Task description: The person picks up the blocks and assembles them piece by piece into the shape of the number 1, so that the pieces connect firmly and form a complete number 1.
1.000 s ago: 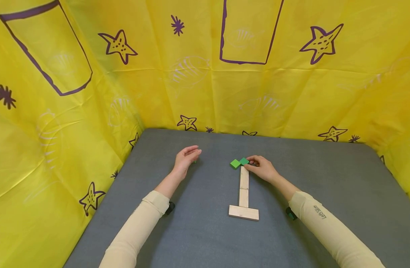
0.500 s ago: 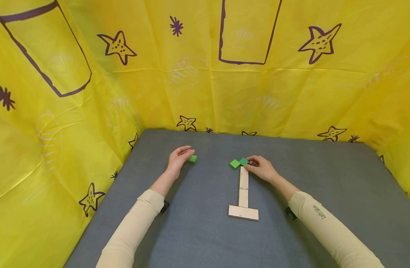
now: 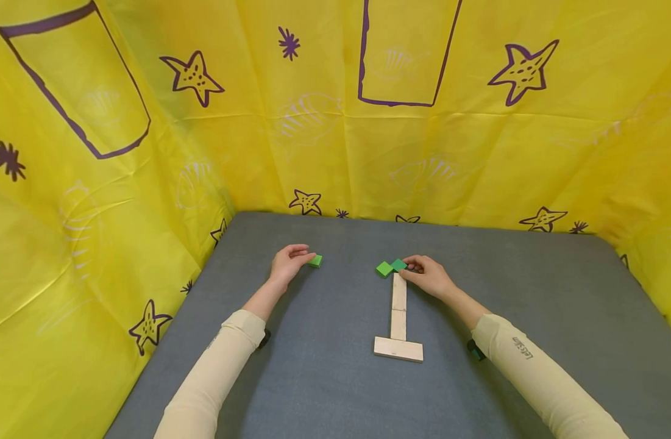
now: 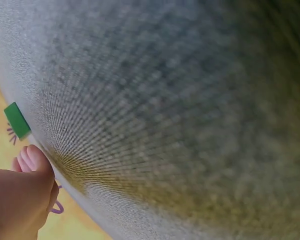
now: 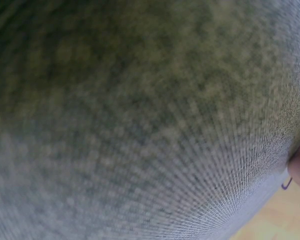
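In the head view, my left hand (image 3: 288, 266) is at the table's far left, with loosely bent fingers beside a light green block (image 3: 315, 261). In the left wrist view, a gap shows between that green block (image 4: 17, 121) and the fingertips (image 4: 34, 158). My right hand (image 3: 426, 275) pinches a darker green block (image 3: 398, 265) between thumb and fingers. Another light green block (image 3: 384, 269) lies corner to corner with it. Just below runs an upright line of two pale wooden planks (image 3: 399, 308), ending at a crosswise plank (image 3: 398, 349). Only a fingertip shows in the right wrist view.
All of the blocks lie on a grey table (image 3: 324, 378). Yellow cloth (image 3: 324, 146) with purple starfish drawings hangs behind and along the left and right sides of the table. Dark wrist cameras (image 3: 476, 350) sit under both sleeves.
My left hand has drawn back to the left, away from the light green block, which was mostly hidden behind it earlier. The right hand stays at the darker green block.
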Demonstrator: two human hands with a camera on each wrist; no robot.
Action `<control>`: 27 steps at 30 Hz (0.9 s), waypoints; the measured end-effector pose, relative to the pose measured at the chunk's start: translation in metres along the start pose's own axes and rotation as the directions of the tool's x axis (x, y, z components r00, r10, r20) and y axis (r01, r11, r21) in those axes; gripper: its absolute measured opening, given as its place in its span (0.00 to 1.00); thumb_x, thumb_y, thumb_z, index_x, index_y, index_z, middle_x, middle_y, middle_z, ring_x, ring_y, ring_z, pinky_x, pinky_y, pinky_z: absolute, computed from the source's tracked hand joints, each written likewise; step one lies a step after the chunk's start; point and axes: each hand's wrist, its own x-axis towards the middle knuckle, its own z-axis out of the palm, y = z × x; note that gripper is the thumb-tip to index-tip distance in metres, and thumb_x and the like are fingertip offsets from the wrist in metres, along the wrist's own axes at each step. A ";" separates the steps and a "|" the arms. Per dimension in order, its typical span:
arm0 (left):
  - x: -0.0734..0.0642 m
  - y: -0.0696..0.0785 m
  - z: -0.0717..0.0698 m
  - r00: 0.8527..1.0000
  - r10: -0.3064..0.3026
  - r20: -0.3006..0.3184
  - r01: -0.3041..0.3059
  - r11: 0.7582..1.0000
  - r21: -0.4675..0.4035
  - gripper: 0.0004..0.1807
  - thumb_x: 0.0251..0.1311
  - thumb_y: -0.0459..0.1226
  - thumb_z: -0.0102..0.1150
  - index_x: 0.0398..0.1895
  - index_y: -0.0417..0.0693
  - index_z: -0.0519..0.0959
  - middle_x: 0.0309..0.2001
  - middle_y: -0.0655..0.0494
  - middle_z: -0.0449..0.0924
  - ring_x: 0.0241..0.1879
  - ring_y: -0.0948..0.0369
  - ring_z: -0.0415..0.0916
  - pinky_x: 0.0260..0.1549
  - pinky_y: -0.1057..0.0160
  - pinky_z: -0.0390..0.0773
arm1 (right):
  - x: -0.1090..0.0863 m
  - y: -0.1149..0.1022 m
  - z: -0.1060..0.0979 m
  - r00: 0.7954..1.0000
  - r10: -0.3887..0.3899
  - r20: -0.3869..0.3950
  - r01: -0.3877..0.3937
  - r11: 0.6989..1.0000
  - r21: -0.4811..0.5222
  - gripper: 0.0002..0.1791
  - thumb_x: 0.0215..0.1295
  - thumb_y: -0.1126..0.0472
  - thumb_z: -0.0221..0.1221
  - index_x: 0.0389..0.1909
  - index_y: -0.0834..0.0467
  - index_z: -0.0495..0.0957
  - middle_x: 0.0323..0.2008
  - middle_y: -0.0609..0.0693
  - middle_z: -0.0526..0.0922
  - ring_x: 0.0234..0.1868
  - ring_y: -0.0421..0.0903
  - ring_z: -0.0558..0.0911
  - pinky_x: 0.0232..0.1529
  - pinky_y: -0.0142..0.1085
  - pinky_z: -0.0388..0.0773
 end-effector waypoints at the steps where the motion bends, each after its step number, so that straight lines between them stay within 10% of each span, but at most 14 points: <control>1: 0.000 0.000 0.000 1.000 0.006 -0.002 -0.006 1.000 0.020 0.24 0.56 0.41 0.70 0.55 0.42 0.78 0.50 0.46 0.80 0.50 0.53 0.75 0.51 0.56 0.74 | 0.000 0.000 0.000 1.000 0.000 0.001 0.000 1.000 0.000 0.21 0.66 0.53 0.62 0.54 0.61 0.78 0.44 0.56 0.78 0.46 0.52 0.74 0.48 0.45 0.69; 27: -0.001 -0.001 0.009 0.994 0.110 0.018 -0.109 0.929 0.354 0.27 0.51 0.42 0.74 0.53 0.39 0.79 0.47 0.45 0.81 0.47 0.52 0.76 0.47 0.55 0.75 | 0.000 0.000 0.000 1.000 -0.002 0.000 0.002 1.000 0.017 0.21 0.66 0.53 0.62 0.54 0.61 0.78 0.44 0.56 0.78 0.46 0.52 0.74 0.49 0.45 0.70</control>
